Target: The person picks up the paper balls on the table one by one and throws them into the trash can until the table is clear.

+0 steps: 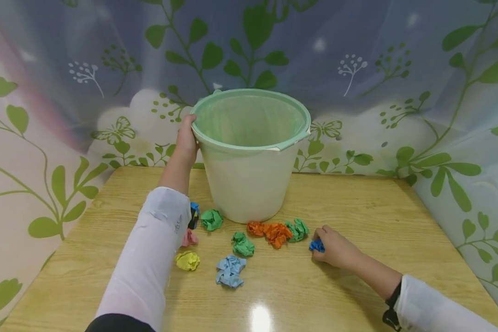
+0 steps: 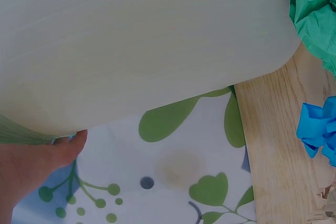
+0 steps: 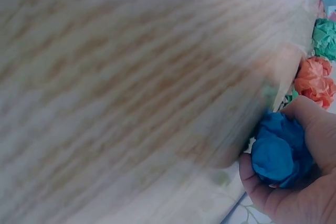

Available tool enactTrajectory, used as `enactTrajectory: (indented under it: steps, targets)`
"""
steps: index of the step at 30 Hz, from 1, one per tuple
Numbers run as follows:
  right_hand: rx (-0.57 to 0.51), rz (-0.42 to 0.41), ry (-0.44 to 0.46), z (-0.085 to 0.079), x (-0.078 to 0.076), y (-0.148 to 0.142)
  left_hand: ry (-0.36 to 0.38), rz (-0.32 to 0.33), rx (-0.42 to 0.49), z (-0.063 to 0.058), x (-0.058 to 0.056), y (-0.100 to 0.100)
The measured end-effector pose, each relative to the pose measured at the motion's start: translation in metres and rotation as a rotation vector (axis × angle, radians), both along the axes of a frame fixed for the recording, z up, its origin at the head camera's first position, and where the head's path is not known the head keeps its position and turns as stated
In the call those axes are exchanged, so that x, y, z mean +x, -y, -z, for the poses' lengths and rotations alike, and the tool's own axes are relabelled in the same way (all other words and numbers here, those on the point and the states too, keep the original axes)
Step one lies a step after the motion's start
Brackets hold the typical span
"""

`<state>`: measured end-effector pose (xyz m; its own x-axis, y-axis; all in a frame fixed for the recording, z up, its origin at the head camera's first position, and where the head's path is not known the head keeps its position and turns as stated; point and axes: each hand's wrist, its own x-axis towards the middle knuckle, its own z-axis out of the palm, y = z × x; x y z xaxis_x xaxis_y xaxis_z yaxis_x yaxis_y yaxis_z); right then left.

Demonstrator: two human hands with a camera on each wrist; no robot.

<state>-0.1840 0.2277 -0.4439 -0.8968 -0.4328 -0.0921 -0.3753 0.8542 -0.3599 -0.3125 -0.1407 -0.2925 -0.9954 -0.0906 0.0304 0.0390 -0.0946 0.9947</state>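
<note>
A white bucket (image 1: 249, 184) with a pale green rim stands on the wooden table (image 1: 357, 203), its opening facing up. My left hand (image 1: 187, 138) grips the rim at the bucket's left side, the thumb on top of the rim; the left wrist view catches part of that hand (image 2: 44, 158) under the rim. On the right, my right hand (image 1: 334, 248) holds a crumpled blue paper ball (image 1: 317, 246) close over the table. The right wrist view has the fingers curled round this blue ball (image 3: 278, 153).
In front of the bucket lie crumpled paper balls: orange (image 1: 277, 234), several green (image 1: 243, 244), light blue (image 1: 230, 271) and yellow (image 1: 187, 260). A pink ball (image 1: 189, 238) and a blue-and-black one (image 1: 194, 215) are partly behind my left sleeve. A leaf-patterned curtain (image 1: 357, 92) hangs behind.
</note>
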Motion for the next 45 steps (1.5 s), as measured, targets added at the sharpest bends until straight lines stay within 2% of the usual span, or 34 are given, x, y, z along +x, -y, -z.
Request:
enactTrajectory:
  steps: [6,15,26,35,45]
  targets:
    - [-0.021,0.008,-0.007,-0.01,-0.007,-0.005,0.001,-0.002,0.005,0.0,0.001,-0.001]
    - [-0.041,0.051,-0.083,-0.04,-0.024,-0.006,0.006,0.005,-0.004,-0.002,0.002,-0.001]
    - [-0.067,0.088,-0.09,-0.07,-0.039,-0.005,-0.004,0.007,-0.007,-0.002,0.001,-0.001]
    - [-0.086,0.114,-0.112,-0.093,-0.047,-0.003,0.003,0.005,0.006,-0.002,0.001,-0.001]
    - [-0.112,0.13,-0.178,-0.125,-0.057,0.0,0.007,0.001,0.01,-0.002,0.001,-0.001]
